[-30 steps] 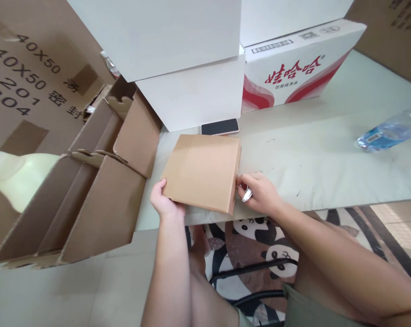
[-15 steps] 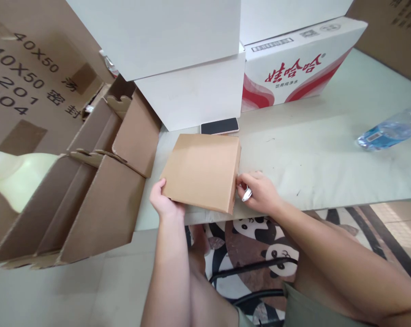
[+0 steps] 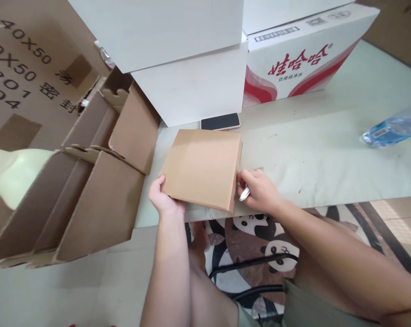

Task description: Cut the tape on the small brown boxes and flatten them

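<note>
A flat brown cardboard box [image 3: 202,168] rests at a slant near the table's front edge. My left hand [image 3: 164,197] grips its near left corner, the thumb on top and the other fingers hidden beneath. Against the right side of the box, my right hand [image 3: 258,190] is closed with fingertips at the side face. A small white tool [image 3: 245,194] pokes out of that fist; most of it is covered, so its exact kind does not show. Just behind the box lies a phone [image 3: 220,121] with a dark screen.
White boxes [image 3: 192,91] are stacked behind, beside a red-and-white water carton [image 3: 294,68]. Open cardboard dividers [image 3: 99,200] stand at the left, holding a pale yellow container [image 3: 17,172]. On the right lies a clear water bottle [image 3: 391,129]. A panda-patterned mat [image 3: 236,268] covers the floor below.
The view has shifted slightly. Both hands keep nearly the same places on the box, and the white tool stays in my right hand.
</note>
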A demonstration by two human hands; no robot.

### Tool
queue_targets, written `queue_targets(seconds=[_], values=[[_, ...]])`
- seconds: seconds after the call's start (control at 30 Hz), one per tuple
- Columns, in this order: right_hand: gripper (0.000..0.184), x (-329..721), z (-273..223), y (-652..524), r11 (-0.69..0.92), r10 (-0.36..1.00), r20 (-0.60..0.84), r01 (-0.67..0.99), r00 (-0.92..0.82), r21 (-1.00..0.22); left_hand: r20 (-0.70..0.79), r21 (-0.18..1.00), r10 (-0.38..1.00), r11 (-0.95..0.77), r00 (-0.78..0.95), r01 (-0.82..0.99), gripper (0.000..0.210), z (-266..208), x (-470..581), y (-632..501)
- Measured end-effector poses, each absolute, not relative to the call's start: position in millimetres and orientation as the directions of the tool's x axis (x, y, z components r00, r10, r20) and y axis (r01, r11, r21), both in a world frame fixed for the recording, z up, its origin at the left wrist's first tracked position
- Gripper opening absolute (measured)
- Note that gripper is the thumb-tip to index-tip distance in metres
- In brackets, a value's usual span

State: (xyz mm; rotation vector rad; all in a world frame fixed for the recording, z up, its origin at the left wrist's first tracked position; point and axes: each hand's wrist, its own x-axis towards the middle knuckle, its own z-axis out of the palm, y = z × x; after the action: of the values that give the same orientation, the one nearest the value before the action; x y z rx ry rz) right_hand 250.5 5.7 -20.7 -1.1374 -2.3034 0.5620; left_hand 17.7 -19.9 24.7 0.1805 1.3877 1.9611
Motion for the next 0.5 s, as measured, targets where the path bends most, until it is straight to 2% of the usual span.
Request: queue_targets(seconds=[0.2,0.5], values=[[0.015,250.3,-20.0,5.7,0.562,0.815,0.247,0.613,-0.524,-0.556,-0.324,0.851,0.585,-0.162,-0.743,-0.499,0.024,28.2,20.7,-19.5],[0.015,250.1,-20.3,5.4,0.562,0.816,0.250,0.613,-0.521,-0.555,-0.263,0.879,0.630,-0.156,-0.731,-0.451,0.026,22.6,16.8,-20.1]])
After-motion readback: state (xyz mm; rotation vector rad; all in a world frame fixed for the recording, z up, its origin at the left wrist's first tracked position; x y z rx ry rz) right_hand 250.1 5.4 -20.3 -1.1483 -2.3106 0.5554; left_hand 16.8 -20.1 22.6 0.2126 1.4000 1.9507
